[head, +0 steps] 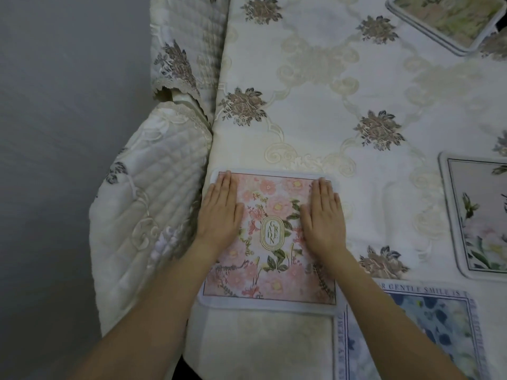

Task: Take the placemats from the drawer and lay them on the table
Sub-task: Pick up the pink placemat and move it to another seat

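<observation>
Placemat (270,242) looks thin, light, floppy; left hand (219,215) and right hand (323,218) lie flat on it, gripping nothing; lift by an edge

Pink floral placemat (270,239), "GARDEN" oval at centre, lies flat at left edge of table (315,111), which carries a cream floral cloth. Left hand (220,215) and right hand (323,218) both rest palm-down on it, fingers straight and together, pointing toward far edge. Blue placemat (411,333) with border lettering sits at near edge, its corner just beside the pink one. White flower placemat (477,215) at right edge; green-toned placemat (447,20) at far right corner. 2 quilted chair covers (153,215) beside left edge
</observation>
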### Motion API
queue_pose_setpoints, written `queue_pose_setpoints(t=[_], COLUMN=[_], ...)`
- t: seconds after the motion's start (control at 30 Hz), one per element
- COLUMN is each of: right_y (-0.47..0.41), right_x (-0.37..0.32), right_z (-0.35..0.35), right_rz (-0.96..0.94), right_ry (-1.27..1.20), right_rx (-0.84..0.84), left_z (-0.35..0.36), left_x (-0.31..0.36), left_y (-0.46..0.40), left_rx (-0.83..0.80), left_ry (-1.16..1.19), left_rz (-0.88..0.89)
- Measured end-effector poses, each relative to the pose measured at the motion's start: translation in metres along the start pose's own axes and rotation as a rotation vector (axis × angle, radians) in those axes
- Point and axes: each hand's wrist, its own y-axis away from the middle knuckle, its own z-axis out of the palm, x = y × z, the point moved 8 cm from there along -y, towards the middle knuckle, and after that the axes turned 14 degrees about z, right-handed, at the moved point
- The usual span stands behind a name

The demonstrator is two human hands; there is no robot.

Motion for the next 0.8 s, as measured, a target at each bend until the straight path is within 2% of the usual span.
queue_pose_setpoints(t=[0.2, 0.37, 0.53, 0.8], right_y=[0.094, 0.1, 0.097, 0.098], right_x=[-0.07, -0.049, 0.003, 0.003], right_z=[0.03, 0.038, 0.023, 0.015], right_rz=[-0.18, -0.226, -0.132, -0.144], right_ry=[-0.139, -0.023, 0.033, 0.005], right_rx=[-0.105, -0.09, -0.052, -0.119], left_z=[0.032, 0.026, 0.02, 0.009], left_x=[0.083, 0.074, 0.041, 0.043], left_y=[0.049, 0.068, 0.098, 0.1], left_rx=[-0.048, -0.069, -0.051, -0.119], left_ry=[0.002, -0.04, 0.033, 0.019], left_rz=[0.105, 0.116, 0.031, -0.008])
